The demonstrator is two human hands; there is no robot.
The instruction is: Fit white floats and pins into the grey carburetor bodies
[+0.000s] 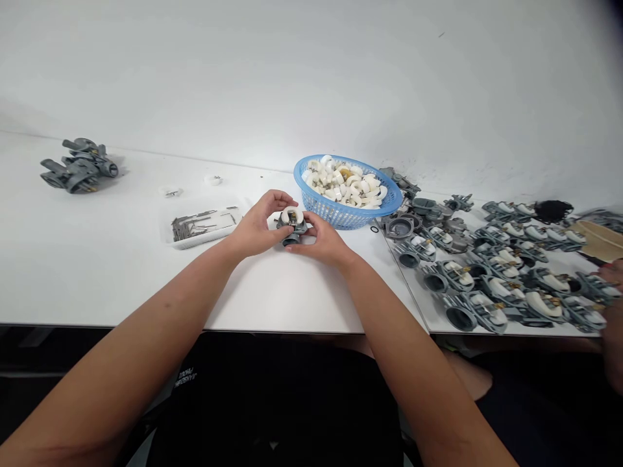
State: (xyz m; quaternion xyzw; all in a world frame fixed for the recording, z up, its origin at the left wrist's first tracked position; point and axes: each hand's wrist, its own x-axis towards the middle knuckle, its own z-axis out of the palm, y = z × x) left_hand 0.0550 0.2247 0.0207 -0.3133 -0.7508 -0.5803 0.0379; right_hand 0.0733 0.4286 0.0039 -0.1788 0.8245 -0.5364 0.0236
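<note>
Between both hands, just over the white table, is a grey metal carburetor body (291, 237) with a white float (293, 215) on its top. My left hand (260, 224) wraps its left side, the thumb reaching across the front near the float. From the right, my right hand (324, 241) grips the same body with thumb and fingers. A white tray (182, 244) of thin metal pins lies left of my left hand. Behind my right hand stands a blue plastic basket (335, 217) heaped with white floats (348, 188).
Carburetor bodies (80, 167) are piled at the left. Two white floats (213, 180) lie behind the tray. Many carburetors with floats (503, 288) cover the right table, near a black heap (553, 211). A black ring (374, 229) lies beside the basket. Another person's hand (613, 275) shows at the right edge.
</note>
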